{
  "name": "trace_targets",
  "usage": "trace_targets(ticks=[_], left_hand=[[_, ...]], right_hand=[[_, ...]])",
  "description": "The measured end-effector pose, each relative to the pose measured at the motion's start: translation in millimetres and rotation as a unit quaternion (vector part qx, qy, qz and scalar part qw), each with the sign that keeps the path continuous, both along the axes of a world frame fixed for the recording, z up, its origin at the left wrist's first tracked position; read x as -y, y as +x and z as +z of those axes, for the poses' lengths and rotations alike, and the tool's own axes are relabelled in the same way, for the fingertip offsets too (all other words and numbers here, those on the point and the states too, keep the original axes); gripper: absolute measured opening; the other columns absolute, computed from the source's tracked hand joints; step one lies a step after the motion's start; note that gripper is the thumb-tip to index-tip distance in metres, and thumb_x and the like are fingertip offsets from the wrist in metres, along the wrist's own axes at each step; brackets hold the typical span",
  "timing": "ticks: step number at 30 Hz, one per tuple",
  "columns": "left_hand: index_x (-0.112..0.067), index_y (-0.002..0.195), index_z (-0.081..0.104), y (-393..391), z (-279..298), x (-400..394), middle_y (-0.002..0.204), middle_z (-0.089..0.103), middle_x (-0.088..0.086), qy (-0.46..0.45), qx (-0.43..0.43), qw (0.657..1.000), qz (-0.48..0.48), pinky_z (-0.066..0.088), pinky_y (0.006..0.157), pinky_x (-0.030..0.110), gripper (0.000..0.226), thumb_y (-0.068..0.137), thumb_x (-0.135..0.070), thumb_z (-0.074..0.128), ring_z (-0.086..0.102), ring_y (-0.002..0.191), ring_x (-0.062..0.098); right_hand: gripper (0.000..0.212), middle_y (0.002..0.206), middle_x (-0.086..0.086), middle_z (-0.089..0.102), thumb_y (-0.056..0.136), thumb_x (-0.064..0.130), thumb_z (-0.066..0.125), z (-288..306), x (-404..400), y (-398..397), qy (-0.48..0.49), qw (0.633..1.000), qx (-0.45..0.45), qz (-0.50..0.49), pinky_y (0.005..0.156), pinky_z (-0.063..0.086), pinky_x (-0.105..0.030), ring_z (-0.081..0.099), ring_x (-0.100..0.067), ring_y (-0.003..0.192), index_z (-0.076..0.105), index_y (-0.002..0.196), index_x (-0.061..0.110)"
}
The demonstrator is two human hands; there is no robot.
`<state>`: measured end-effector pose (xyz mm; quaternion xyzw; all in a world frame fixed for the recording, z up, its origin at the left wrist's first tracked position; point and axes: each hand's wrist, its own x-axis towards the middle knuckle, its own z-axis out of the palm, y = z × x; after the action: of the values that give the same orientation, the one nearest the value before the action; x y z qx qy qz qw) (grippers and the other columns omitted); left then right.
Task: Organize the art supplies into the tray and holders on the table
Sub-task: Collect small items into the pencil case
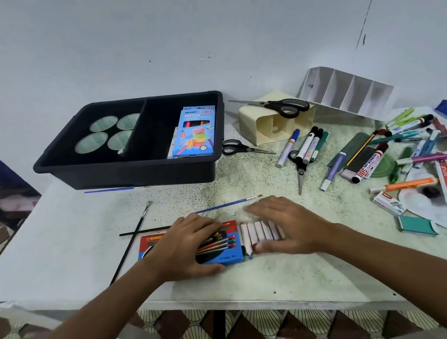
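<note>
A red and blue paint-tube box (228, 256) lies near the table's front edge. My left hand (186, 243) grips it, fingers over the top and thumb along its near side. A row of pale tubes (258, 232) sticks out of the box's right end. My right hand (285, 226) lies over those tubes, thumb at their near ends. The black two-part tray (133, 167) stands at the back left, with several round lidded pots in its left part and a blue neon pencil box (197, 132) in its right part.
A cream holder (260, 131) with scissors (279, 105) on it and a white divided organizer (349, 91) lie on their sides at the back. Markers, pens, scissors and a palette crowd the right side. Thin brushes (227, 205) lie just beyond my hands.
</note>
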<state>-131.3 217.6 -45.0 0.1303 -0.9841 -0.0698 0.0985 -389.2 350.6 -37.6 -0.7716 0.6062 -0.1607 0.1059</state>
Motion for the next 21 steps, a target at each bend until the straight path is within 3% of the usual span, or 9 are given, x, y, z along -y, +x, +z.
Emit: trace_targets(ticks=[2, 4, 7, 16, 21], left_hand=[[-0.014, 0.138, 0.052, 1, -2, -2, 0.132, 0.056, 0.002, -0.006, 0.002, 1.0, 0.0, 0.043, 0.098, 0.036, 0.079, 0.083, -0.071, 0.053, 0.05, 0.119, 0.019], [-0.015, 0.14, 0.049, 2, -4, -5, 0.135, 0.054, 0.002, -0.018, 0.009, 1.0, 0.003, 0.042, 0.099, 0.038, 0.078, 0.086, -0.071, 0.046, 0.049, 0.121, 0.02], [-0.016, 0.145, 0.043, 2, -6, -7, 0.14, 0.05, 0.003, -0.027, 0.026, 0.999, 0.006, 0.039, 0.102, 0.039, 0.079, 0.09, -0.072, 0.037, 0.046, 0.124, 0.021], [-0.013, 0.144, 0.044, -3, -7, -12, 0.139, 0.05, 0.006, -0.05, 0.045, 0.998, 0.01, 0.041, 0.1, 0.041, 0.079, 0.091, -0.07, 0.033, 0.047, 0.122, 0.024], [-0.014, 0.143, 0.046, -4, -6, -12, 0.138, 0.051, 0.005, -0.048, 0.044, 0.998, 0.008, 0.041, 0.098, 0.039, 0.077, 0.09, -0.069, 0.037, 0.048, 0.121, 0.023]], right_hand=[[0.088, 0.154, -0.005, 0.037, 0.089, 0.076, 0.024, -4, -11, -11, -0.012, 0.998, -0.033, -0.042, 0.118, 0.022, -0.038, 0.03, -0.021, 0.143, 0.031, 0.151, 0.014], [0.094, 0.162, -0.004, 0.012, 0.086, 0.079, 0.011, -13, -24, -17, 0.019, 0.992, -0.101, -0.07, 0.122, 0.002, -0.037, 0.004, -0.02, 0.15, 0.007, 0.155, 0.016], [0.101, 0.159, -0.004, -0.017, 0.081, 0.085, 0.005, -29, -38, -12, 0.076, 0.982, -0.139, -0.099, 0.119, -0.016, -0.041, -0.026, -0.016, 0.145, -0.02, 0.151, 0.016], [0.103, 0.156, -0.004, -0.021, 0.079, 0.087, 0.005, -33, -21, 36, 0.08, 0.985, -0.074, -0.131, 0.114, -0.024, -0.045, -0.029, -0.018, 0.144, -0.029, 0.145, 0.015], [0.107, 0.158, -0.004, -0.02, 0.078, 0.087, 0.008, -32, -5, 62, 0.087, 0.988, -0.051, -0.118, 0.116, -0.018, -0.053, -0.027, -0.017, 0.145, -0.026, 0.145, 0.01]])
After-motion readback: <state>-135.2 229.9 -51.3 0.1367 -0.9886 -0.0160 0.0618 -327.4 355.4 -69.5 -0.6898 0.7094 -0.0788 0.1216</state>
